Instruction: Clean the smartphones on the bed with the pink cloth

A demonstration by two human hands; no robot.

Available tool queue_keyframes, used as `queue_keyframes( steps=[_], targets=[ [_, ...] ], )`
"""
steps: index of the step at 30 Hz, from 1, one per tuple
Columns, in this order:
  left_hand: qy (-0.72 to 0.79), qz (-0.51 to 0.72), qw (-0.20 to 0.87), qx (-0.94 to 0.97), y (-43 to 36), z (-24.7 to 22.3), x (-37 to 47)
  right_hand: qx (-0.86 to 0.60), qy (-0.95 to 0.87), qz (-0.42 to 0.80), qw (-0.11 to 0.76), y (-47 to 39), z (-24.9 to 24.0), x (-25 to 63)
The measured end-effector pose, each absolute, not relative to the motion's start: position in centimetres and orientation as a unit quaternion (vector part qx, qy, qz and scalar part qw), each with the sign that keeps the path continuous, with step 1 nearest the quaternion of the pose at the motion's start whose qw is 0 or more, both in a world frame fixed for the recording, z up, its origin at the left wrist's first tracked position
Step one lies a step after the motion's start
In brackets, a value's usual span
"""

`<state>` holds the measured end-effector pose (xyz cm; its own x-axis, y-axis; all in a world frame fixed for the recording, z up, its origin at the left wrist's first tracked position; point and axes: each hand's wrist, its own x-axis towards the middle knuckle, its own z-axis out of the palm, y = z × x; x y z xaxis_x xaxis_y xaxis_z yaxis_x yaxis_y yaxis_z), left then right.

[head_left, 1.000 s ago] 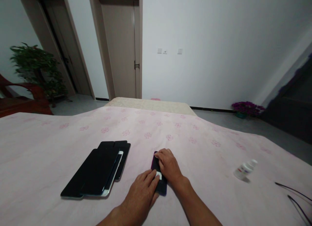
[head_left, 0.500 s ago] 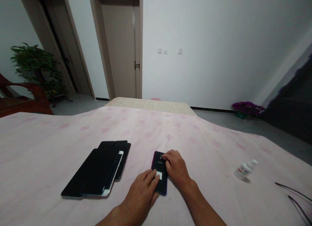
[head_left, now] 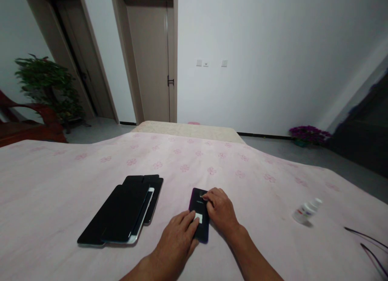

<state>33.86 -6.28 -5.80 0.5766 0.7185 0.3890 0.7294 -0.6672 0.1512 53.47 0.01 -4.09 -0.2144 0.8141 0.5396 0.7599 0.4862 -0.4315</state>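
A dark phone [head_left: 203,230] lies back up on the pink flowered cloth [head_left: 242,248], a white label on its lower half. My left hand [head_left: 178,236] holds its left edge, fingertips resting on the label. At the upper right edge, the bent fingers of my right hand [head_left: 220,208] press by the camera; whether something small is between them is hidden. To the left lies a pile of dark phones and tablets [head_left: 127,212], overlapping one another, one with a white edge.
On the right a white bottle [head_left: 306,211] lies tilted on the cloth, with black cables [head_left: 368,236] at the far right edge. Beyond the cloth are a wooden chair [head_left: 30,119], a green plant [head_left: 45,83] and purple flowers [head_left: 309,134].
Both hands stay at the phone in nearly the same pose. The whole view has shifted very slightly.
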Motion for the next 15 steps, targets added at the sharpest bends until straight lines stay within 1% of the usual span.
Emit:
queue_keyframes(
  steps=[3,10,12,15],
  targets=[
    [-0.409,-0.216,0.013,-0.886,-6.2,-5.9,33.9,-0.489,-0.791,0.047,0.365,-0.3,-4.0,53.0],
    [-0.405,-0.232,0.003,-0.884,-6.2,-5.9,34.0,-0.386,-0.848,0.116,0.344,-1.2,-3.4,51.6],
    [-0.404,-0.233,0.006,-0.885,-6.1,-6.0,34.0,-0.386,-0.845,0.121,0.348,-1.1,-3.4,51.9],
    [-0.403,-0.237,0.01,-0.884,-6.1,-6.2,33.9,-0.428,-0.822,0.094,0.364,-0.6,-3.6,52.6]
  ],
)
